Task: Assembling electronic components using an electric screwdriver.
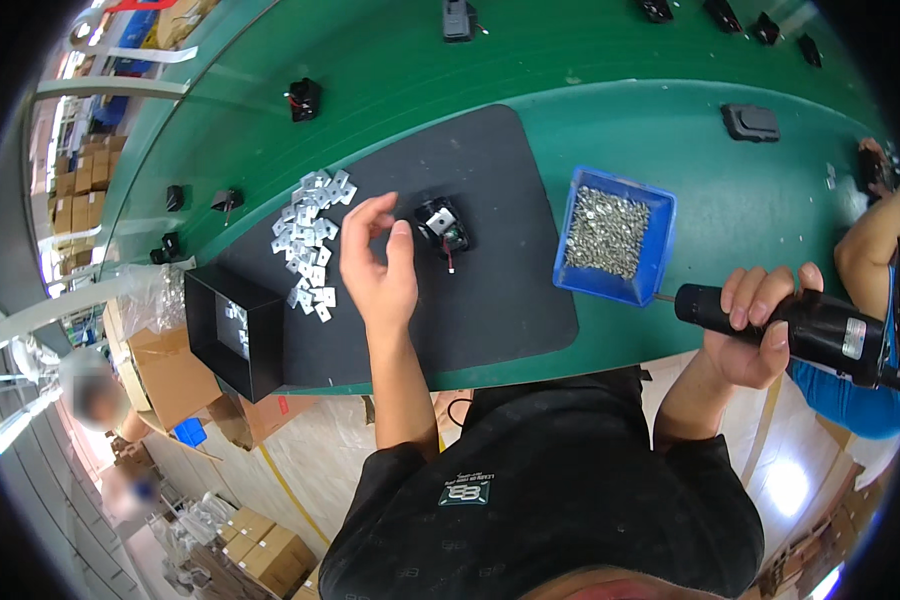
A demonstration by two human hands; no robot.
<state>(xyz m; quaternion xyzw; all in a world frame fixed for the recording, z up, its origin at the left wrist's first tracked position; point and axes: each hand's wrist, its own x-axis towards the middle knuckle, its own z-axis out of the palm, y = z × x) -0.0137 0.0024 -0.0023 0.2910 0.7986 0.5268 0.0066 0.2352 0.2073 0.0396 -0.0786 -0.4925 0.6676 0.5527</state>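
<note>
A black electric screwdriver (832, 332) lies across my right hand (755, 335), whose fingers wrap round its body. Its thin bit points left, by the lower right corner of a blue bin (667, 235) full of small metal screws (607, 232). My left hand (382, 270) is open over the dark mat, thumb and curved fingers apart with nothing between them. Just right of it sits a small black housing (440, 228) with a silver metal plate inside and a short red-and-white wire lead hanging out.
Many silver metal plates (310, 240) lie heaped on the dark grey mat (510, 300), left of my hand. A black open box (255, 335) stands at the table's left edge. More black housings (303, 100) rest on the green surface beyond. A grey device (750, 122) and another person's arm (870, 245) are at right.
</note>
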